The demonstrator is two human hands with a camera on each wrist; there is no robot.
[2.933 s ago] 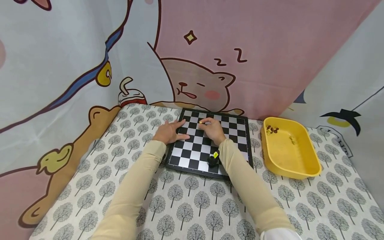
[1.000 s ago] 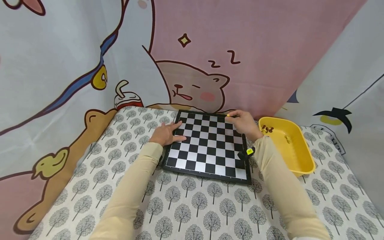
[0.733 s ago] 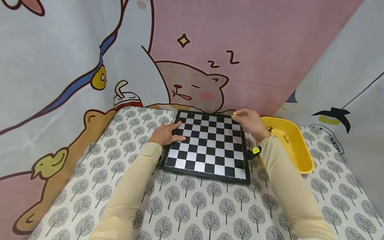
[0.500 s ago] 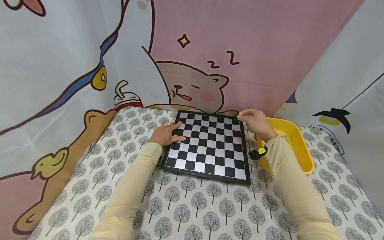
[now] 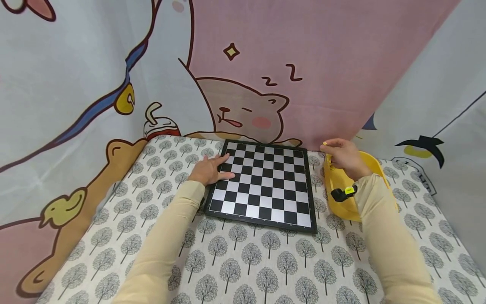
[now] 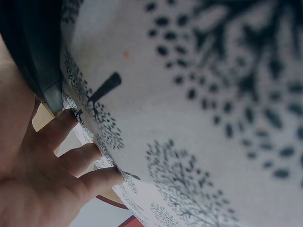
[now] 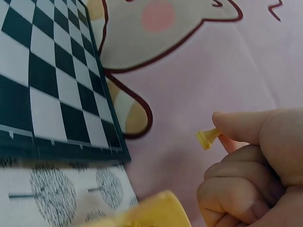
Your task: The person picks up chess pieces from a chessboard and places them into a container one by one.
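The right hand (image 5: pixel 347 158) pinches a small yellow chess piece (image 7: pixel 207 138) between thumb and finger, its flared base pointing outward; which piece it is cannot be told. That hand is raised over the left back part of a yellow plastic tub (image 5: pixel 337 211). A black-and-white chessboard (image 5: pixel 262 185) lies flat on the table, with no pieces standing on its squares. On the board's left edge rests the left hand (image 5: pixel 206 169), thumb and a finger reaching onto the squares. Its other fingers touch the tablecloth beside the board in the left wrist view.
Yellow pieces (image 5: pixel 331 164) show inside the tub near its left back wall, partly hidden by the right hand. A tree-print cloth (image 5: pixel 250 253) covers the table. Behind it hangs a cartoon-printed curtain (image 5: pixel 322 84).
From over the chessboard, the right hand has moved right to the tub, carrying the yellow chess piece throughout. The left hand has stayed on the board's left edge.
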